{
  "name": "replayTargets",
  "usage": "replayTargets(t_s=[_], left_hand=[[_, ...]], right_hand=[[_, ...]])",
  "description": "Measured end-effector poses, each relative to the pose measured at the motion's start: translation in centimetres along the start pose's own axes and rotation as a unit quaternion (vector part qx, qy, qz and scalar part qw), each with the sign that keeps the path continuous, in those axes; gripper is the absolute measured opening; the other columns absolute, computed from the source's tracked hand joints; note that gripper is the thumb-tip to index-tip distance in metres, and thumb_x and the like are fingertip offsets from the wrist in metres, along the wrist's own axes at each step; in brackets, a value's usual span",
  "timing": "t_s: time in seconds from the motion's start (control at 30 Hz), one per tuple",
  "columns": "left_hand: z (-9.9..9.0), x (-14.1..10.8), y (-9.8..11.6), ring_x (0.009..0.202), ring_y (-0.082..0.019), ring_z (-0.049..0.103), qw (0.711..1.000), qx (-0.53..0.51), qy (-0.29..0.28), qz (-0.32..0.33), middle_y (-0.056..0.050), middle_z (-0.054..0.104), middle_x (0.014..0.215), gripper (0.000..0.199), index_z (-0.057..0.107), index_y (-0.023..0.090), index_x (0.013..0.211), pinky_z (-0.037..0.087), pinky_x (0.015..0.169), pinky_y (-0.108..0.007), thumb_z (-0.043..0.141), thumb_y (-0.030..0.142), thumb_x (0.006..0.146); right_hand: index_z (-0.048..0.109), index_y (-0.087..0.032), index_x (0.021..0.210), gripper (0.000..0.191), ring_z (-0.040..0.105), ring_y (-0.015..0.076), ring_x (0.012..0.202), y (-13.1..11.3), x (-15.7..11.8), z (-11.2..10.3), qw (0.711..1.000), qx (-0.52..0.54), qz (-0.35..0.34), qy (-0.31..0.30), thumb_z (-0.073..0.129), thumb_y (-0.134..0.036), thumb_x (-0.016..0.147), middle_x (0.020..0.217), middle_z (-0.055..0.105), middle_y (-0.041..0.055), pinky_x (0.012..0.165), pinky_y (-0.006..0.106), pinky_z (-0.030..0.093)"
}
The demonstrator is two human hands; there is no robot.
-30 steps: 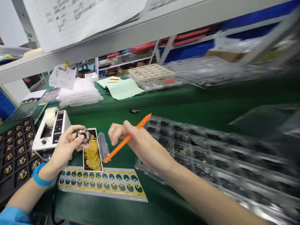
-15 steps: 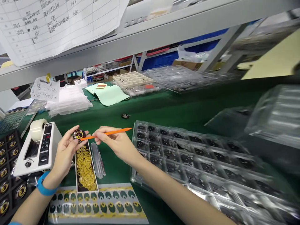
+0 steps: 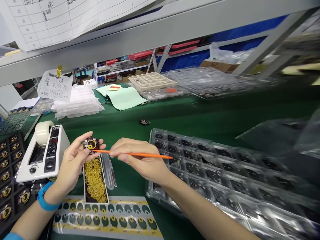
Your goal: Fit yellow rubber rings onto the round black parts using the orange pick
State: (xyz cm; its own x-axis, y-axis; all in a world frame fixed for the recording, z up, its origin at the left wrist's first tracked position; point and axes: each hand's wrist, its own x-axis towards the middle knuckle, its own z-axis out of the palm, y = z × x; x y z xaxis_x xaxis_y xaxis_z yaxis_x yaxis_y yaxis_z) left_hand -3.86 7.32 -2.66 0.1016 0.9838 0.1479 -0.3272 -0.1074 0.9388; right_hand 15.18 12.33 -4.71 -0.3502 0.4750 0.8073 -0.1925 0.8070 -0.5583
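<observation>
My left hand (image 3: 74,159) grips a small round dark part (image 3: 91,144) with a yellow ring on its face, held up above the table. Between the fingers of my right hand (image 3: 141,160) is a thin orange stick (image 3: 147,155) with pointed ends. Its left tip meets the lower edge of the round part. Just below, a narrow white-rimmed box (image 3: 95,181) holds many small yellow rings. A sheet of yellow and dark die-cut stickers (image 3: 107,216) lies in front of it.
A white tape dispenser (image 3: 42,156) and a black tray of round parts (image 3: 11,176) stand at left. Clear trays of dark parts (image 3: 212,166) fill the right. One dark part (image 3: 144,122) lies alone behind. A grey shelf beam (image 3: 150,33) crosses above.
The orange stick now lies flatter, with its left tip lower on the round part. My right hand has turned over it, palm down. The whole view has shifted slightly.
</observation>
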Motion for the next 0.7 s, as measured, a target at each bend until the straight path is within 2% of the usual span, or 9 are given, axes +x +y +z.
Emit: replayTargets(t_s=[0.1, 0.23, 0.4, 0.5, 0.6, 0.7], left_hand=[[0.0, 0.2, 0.1, 0.102, -0.02, 0.071, 1.0, 0.001, 0.024, -0.014, -0.006, 0.075, 0.106, 0.031, 0.064, 0.021, 0.118, 0.058, 0.085, -0.025, 0.063, 0.017, 0.087], [-0.2, 0.5, -0.1, 0.101, -0.021, 0.071, 0.997, 0.01, 0.06, -0.045, -0.007, 0.075, 0.104, 0.036, 0.061, 0.018, 0.12, 0.057, 0.084, -0.026, 0.064, 0.016, 0.084], [-0.5, 0.7, -0.5, 0.101, -0.023, 0.071, 0.995, 0.015, 0.071, -0.068, -0.008, 0.075, 0.101, 0.041, 0.059, 0.015, 0.123, 0.056, 0.089, -0.032, 0.063, 0.016, 0.082], [-0.6, 0.7, -0.7, 0.103, -0.023, 0.07, 0.996, 0.01, 0.061, -0.059, -0.008, 0.075, 0.102, 0.039, 0.059, 0.016, 0.122, 0.055, 0.092, -0.032, 0.063, 0.017, 0.083], [-0.4, 0.5, -0.8, 0.108, -0.021, 0.067, 0.998, 0.01, 0.042, -0.039, -0.006, 0.075, 0.103, 0.037, 0.059, 0.017, 0.122, 0.055, 0.094, -0.031, 0.063, 0.018, 0.086], [0.0, -0.1, -1.1, 0.112, -0.022, 0.065, 0.999, 0.02, 0.025, -0.019, -0.006, 0.073, 0.107, 0.036, 0.059, 0.019, 0.122, 0.057, 0.095, -0.034, 0.064, 0.021, 0.086]], right_hand=[[0.07, -0.013, 0.094, 0.015, 0.067, 0.0139, 0.077, -0.1, -0.2, -0.1, 0.993, -0.076, -0.072, -0.058, 0.055, -0.015, 0.094, 0.082, 0.071, 0.0099, 0.066, 0.025, 0.056], [0.067, -0.012, 0.096, 0.011, 0.065, 0.0151, 0.076, 0.3, -0.6, 0.2, 0.966, -0.187, -0.143, -0.108, 0.056, -0.01, 0.092, 0.085, 0.072, 0.01, 0.065, 0.026, 0.055], [0.066, -0.012, 0.094, 0.01, 0.065, 0.016, 0.073, 0.4, -0.6, 0.2, 0.942, -0.253, -0.169, -0.142, 0.056, -0.008, 0.091, 0.08, 0.071, 0.0088, 0.064, 0.028, 0.056], [0.067, -0.014, 0.094, 0.013, 0.067, 0.016, 0.074, -0.1, -0.4, 0.2, 0.962, -0.216, -0.139, -0.088, 0.055, -0.009, 0.092, 0.082, 0.073, 0.0085, 0.065, 0.027, 0.057], [0.071, -0.017, 0.088, 0.016, 0.069, 0.0144, 0.067, -0.7, -0.5, 0.8, 0.99, -0.137, -0.023, 0.039, 0.057, -0.008, 0.089, 0.078, 0.074, 0.0057, 0.059, 0.024, 0.057], [0.073, -0.019, 0.079, 0.017, 0.068, 0.0128, 0.058, -1.0, -0.7, 1.9, 0.985, -0.06, 0.091, 0.133, 0.061, -0.009, 0.086, 0.07, 0.073, 0.0017, 0.052, 0.021, 0.057]])
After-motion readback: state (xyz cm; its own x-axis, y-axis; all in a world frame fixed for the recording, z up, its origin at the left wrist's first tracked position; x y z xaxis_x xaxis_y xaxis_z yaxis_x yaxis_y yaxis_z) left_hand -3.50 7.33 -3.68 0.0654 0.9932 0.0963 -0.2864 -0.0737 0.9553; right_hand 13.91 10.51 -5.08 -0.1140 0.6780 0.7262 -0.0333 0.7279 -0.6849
